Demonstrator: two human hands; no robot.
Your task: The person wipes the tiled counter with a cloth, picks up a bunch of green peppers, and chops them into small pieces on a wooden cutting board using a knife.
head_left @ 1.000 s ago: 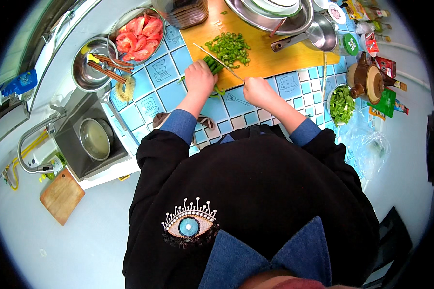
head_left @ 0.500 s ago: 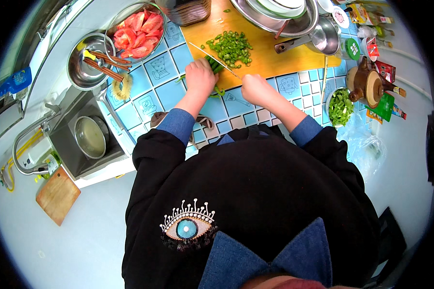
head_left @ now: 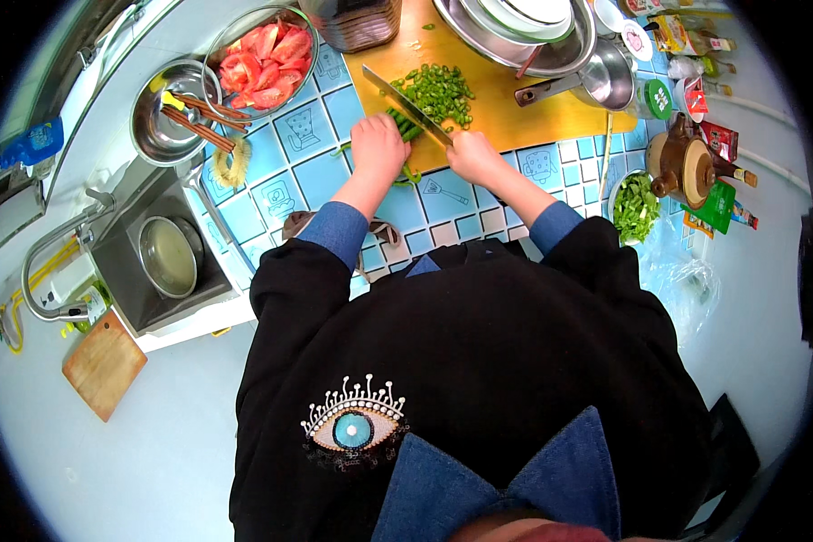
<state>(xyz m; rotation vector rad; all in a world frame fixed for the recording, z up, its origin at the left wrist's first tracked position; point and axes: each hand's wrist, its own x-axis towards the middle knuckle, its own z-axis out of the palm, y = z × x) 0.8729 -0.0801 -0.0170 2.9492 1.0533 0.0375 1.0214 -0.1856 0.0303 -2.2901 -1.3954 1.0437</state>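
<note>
On the near part of the wooden cutting board (head_left: pixel 515 122), my left hand (head_left: pixel 378 146) is closed over a bunch of long green peppers (head_left: pixel 409 175). Their ends stick out on both sides of my fingers. My right hand (head_left: pixel 472 157) grips a kitchen knife (head_left: pixel 408 106) at its handle end, mostly hidden by the fingers. The blade slants up to the left, just beyond my left fingertips, its flat side showing. Past the blade lies a heap of chopped green pepper (head_left: pixel 447 88), partly covered by it.
Tomato wedges (head_left: pixel 266 68) fill a glass bowl at the far left, beside a steel bowl (head_left: pixel 144 126) with chopsticks. A sink (head_left: pixel 122 239) is at the left. Stacked bowls (head_left: pixel 465 32) and a saucepan (head_left: pixel 605 81) stand far right, chopped greens (head_left: pixel 637 206) and a brown pot (head_left: pixel 682 163) nearer.
The knife has tilted, so its blade shows broad instead of edge-on. My right hand has shifted slightly left and toward the far side. My left hand stays on the peppers.
</note>
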